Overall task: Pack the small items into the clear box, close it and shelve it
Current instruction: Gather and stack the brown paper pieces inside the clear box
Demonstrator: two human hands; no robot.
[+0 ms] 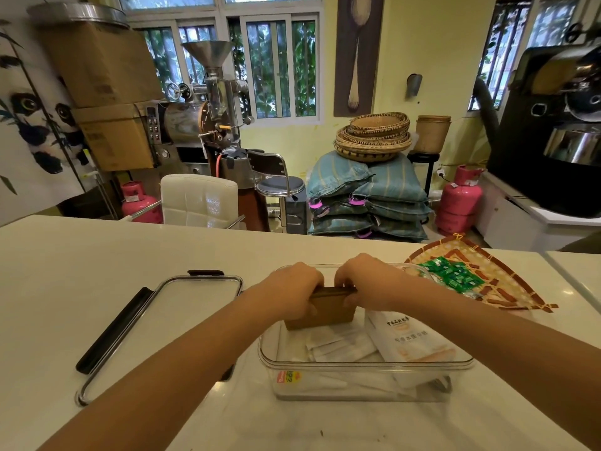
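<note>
A clear plastic box [364,364] stands open on the white counter in front of me. Inside lie white paper sachets [341,348] and a white tissue pack [411,340] leaning at the right. My left hand [292,288] and my right hand [367,279] both grip a stack of brown paper packets [327,309], held upright over the box's far left part. The box's clear lid [182,307] with black clips lies flat on the counter to the left. Green wrapped small items [452,276] rest on a woven tray at the right.
The woven bamboo tray [507,288] sits at the right, behind the box. The counter's far edge [227,227] runs across the view. Beyond it stand a white chair [198,198], a stool, sacks, pink gas cylinders and roasting machines.
</note>
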